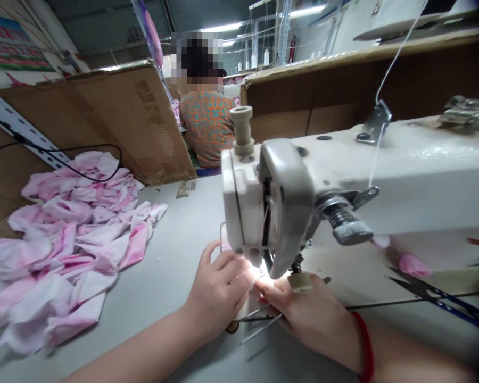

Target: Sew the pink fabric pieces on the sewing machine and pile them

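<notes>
A white sewing machine [271,197] fills the middle and right, its lamp shining on the needle area. Just left of the needle, my left hand [219,287] has its fingers bent over a small piece of pink fabric [226,246]. My right hand [307,308], with a red band at the wrist, is partly behind the machine's knob; its fingertips meet the fabric near the needle from the right. Thin metal rods [261,329] stick out below my right fingers, and whether they are held is unclear. Bright light blurs the fingertips.
Crumpled pink and white fabric pieces [75,234] are heaped on the table [171,223] at left. Dark thread snips [443,300] lie at right beside a pink scrap [413,264]. Cardboard panels [104,122] border the table. Beyond sits a person in a patterned top [207,125].
</notes>
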`<state>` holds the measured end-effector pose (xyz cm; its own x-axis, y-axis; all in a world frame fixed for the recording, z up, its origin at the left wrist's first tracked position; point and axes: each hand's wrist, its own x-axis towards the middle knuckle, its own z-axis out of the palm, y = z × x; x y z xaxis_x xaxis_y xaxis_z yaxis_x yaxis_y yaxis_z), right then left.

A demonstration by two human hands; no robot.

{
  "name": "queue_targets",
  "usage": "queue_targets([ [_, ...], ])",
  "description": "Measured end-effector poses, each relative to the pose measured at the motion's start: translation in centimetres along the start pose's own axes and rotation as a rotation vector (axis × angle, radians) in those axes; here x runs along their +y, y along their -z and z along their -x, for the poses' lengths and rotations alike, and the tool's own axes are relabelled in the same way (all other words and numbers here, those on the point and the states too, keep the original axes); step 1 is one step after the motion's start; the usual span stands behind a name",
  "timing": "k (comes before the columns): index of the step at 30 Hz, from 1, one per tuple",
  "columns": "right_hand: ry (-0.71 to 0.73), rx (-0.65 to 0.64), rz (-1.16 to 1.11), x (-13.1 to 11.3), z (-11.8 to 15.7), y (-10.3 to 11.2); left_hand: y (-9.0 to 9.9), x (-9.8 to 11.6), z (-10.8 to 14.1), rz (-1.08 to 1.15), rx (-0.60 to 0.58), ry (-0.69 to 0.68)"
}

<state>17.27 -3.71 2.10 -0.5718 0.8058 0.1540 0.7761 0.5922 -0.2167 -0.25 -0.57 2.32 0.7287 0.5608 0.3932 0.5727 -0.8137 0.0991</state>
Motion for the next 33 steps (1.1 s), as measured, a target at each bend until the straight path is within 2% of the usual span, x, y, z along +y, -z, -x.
queue_targets([
  [3,0.009,-0.051,0.031,-0.2,-0.2,0.1,0.2,0.3,0.1,0.039,0.020,-0.022],
  [6,-0.023,-0.120,0.008,-0.4,-0.2,0.5,-0.1,0.3,0.0,-0.014,0.051,0.001],
  [10,-0.085,-0.162,-0.088,0.6,0.1,1.8,-0.5,0.2,-0.4,-0.085,0.024,0.039],
  [13,-0.189,-0.116,-0.106,2.1,0.3,2.6,-0.6,0.3,-0.4,-0.109,-0.017,0.035],
  [17,-0.336,-0.070,0.116,3.1,0.0,2.3,-1.0,0.6,0.0,-0.124,-0.029,0.049],
  [21,-0.334,-0.081,0.200,2.8,-0.4,1.6,-1.8,0.6,0.5,-0.155,0.018,0.092],
  [25,-0.344,-0.047,0.253,2.5,-0.7,1.7,-2.2,0.4,0.5,-0.192,0.003,0.074],
  [30,-0.339,0.046,0.266,2.4,-0.6,1.5,-1.8,0.1,0.2,-0.263,0.029,-0.003],
  [33,-0.301,0.088,0.255,2.4,-0.5,1.2,-1.0,-0.4,0.6,-0.225,0.014,-0.055],
])
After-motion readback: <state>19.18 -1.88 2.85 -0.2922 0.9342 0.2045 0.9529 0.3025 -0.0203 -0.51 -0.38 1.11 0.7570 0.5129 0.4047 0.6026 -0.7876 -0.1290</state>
